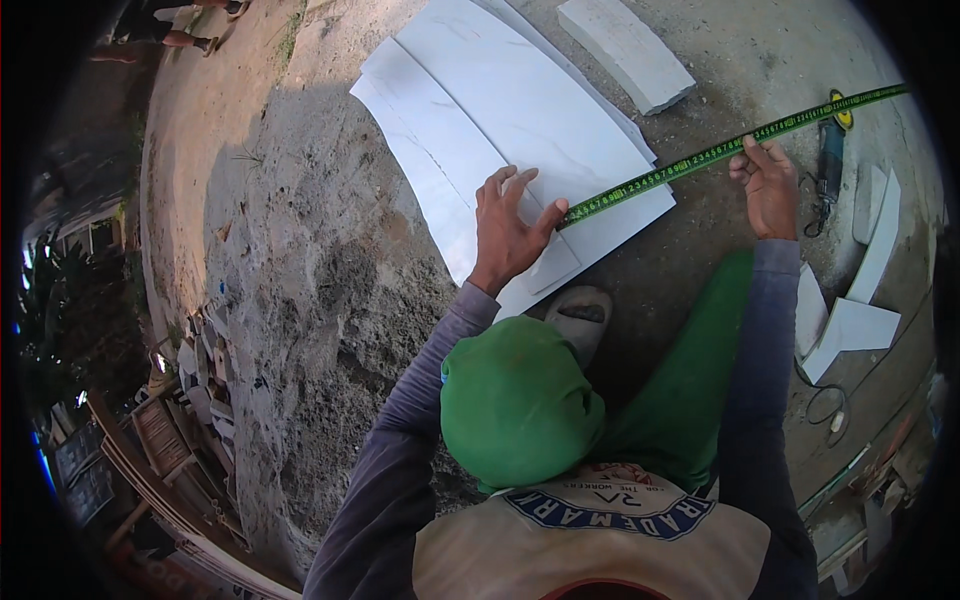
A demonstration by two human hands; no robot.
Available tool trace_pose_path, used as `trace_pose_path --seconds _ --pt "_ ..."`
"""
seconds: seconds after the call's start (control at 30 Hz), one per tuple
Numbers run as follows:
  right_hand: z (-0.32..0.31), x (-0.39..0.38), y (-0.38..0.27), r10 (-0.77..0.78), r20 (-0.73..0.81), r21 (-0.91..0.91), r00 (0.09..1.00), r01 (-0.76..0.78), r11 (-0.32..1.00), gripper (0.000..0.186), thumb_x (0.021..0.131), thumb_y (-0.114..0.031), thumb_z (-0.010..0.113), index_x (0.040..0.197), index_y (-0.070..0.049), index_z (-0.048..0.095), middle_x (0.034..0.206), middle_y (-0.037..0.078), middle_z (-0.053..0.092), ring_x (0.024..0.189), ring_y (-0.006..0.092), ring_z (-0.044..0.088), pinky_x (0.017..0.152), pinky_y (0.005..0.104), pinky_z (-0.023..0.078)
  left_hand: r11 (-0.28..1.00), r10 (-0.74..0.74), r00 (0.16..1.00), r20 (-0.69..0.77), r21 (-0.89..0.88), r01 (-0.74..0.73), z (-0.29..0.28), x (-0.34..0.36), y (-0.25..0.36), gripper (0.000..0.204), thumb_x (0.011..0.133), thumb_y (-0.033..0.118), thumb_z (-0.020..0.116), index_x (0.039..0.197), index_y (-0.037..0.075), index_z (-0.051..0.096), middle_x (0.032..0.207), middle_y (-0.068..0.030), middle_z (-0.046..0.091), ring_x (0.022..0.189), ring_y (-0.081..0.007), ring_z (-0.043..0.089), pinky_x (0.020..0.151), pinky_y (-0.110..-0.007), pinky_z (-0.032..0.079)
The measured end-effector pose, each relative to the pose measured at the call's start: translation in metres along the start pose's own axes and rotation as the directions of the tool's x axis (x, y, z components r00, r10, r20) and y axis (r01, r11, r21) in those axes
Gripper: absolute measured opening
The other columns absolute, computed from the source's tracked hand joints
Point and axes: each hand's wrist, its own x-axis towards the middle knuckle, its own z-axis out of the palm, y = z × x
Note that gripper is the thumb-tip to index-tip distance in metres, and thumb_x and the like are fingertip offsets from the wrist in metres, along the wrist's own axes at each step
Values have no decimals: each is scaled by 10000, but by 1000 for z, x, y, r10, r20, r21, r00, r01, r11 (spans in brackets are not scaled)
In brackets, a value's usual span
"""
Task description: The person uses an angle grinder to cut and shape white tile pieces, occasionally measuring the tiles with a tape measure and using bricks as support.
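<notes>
A black tape measure blade (655,178) with bright green markings runs from the white, faintly veined tiles (520,110) up to the right; its case is not visible. My left hand (513,222) lies on the tiles, fingers spread, its thumb pressing the blade's near end down. Farther right, my right hand (768,187) pinches the blade between thumb and fingers, above the ground beside the tiles. One narrower tile piece (430,125) rests on top of the larger ones, with a thin dark line along it. My bent green-trousered knee (520,405) is close below my left hand.
An angle grinder (829,165) lies right of my right hand, with several white tile offcuts (860,328) below it. A pale rectangular block (628,55) is beyond the tiles. A plug on a cable (838,421) lies at lower right. Another person's leg (185,40) shows at upper left.
</notes>
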Motion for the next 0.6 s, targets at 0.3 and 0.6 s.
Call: trace_pose_path --seconds 0.3,0.6 --pt "-69 1 14 17 -198 50 980 -8 999 123 1058 -134 753 1090 -26 703 972 72 747 840 165 755 743 304 611 874 -220 807 -549 256 413 18 80 -80 1050 910 638 761 1593 -96 449 1647 -389 328 1570 -543 272 1262 -639 316" --pt "-75 7 37 83 -93 -7 992 -84 996 137 1081 -164 738 1119 -38 702 1014 39 731 893 157 744 787 294 596 834 -247 774 -584 279 477 33 85 -70 888 954 586 668 1567 -45 538 1681 -379 364 1553 -531 324 1226 -644 369"
